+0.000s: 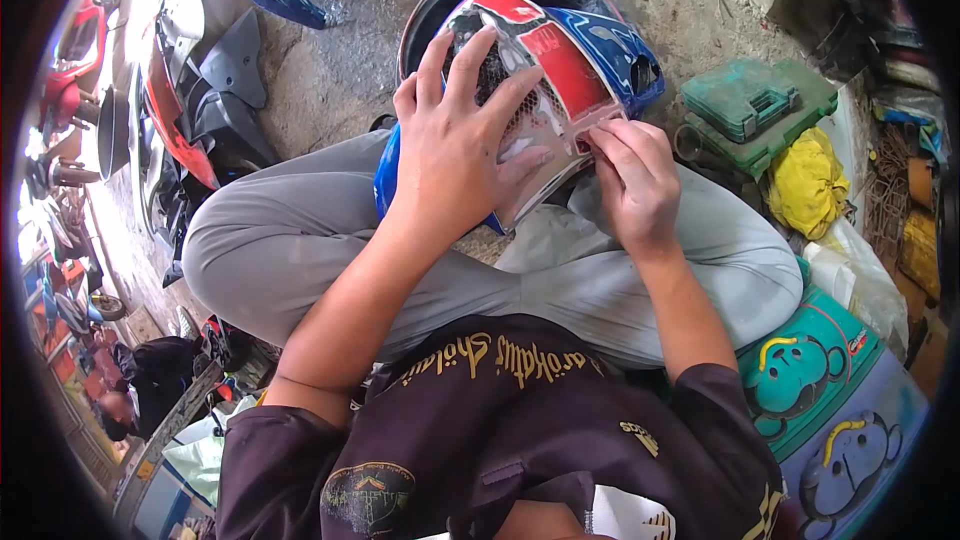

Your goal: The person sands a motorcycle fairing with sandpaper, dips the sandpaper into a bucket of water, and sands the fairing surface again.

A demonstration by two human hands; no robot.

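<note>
A blue, red and white curved plastic panel [570,75] rests over my crossed legs and against a black basin [430,25]. Mesh-like material and a dull, whitish area show on its surface. My left hand [455,140] lies on the panel with its fingers spread and holds nothing. At the panel's right edge, below the red patch, the fingers of my right hand [640,180] are pinched together. What they hold, if anything, is hidden.
Green tool cases [740,100] and a yellow bag [808,183] lie at the right. Dark and orange panels [235,65] lean at the left. Teal and purple monkey-print boxes [805,365] sit lower right. Another person [160,375] is at the far lower left.
</note>
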